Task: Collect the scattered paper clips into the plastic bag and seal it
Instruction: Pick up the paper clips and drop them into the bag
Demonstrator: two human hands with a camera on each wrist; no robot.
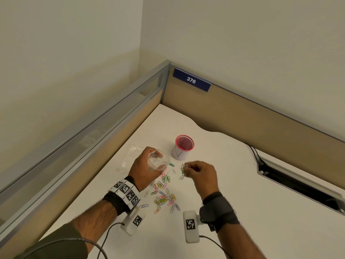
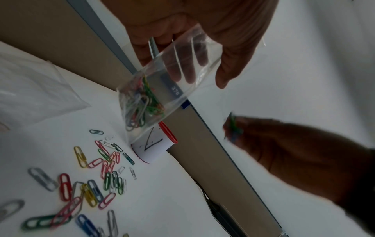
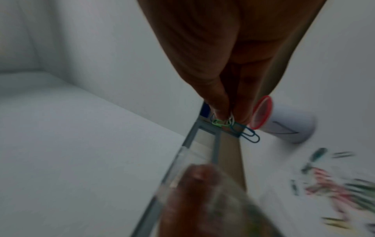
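Observation:
My left hand (image 1: 147, 166) holds a small clear plastic bag (image 1: 157, 161) up off the desk with its mouth held open toward the right. In the left wrist view the bag (image 2: 162, 89) hangs from my fingers with several coloured clips in its bottom. My right hand (image 1: 200, 174) pinches a bunch of paper clips (image 1: 183, 171) a short way right of the bag's mouth; the pinched clips (image 3: 235, 126) show green, white and blue. Many coloured paper clips (image 1: 164, 195) lie scattered on the white desk (image 1: 242, 184) below both hands.
A white cup with a red rim (image 1: 183, 147) stands just behind my hands. Another clear plastic bag (image 1: 128, 157) lies flat at the left. Beige partition walls (image 1: 242, 116) close the desk's back and left. A cable slot (image 1: 298, 186) opens at the right.

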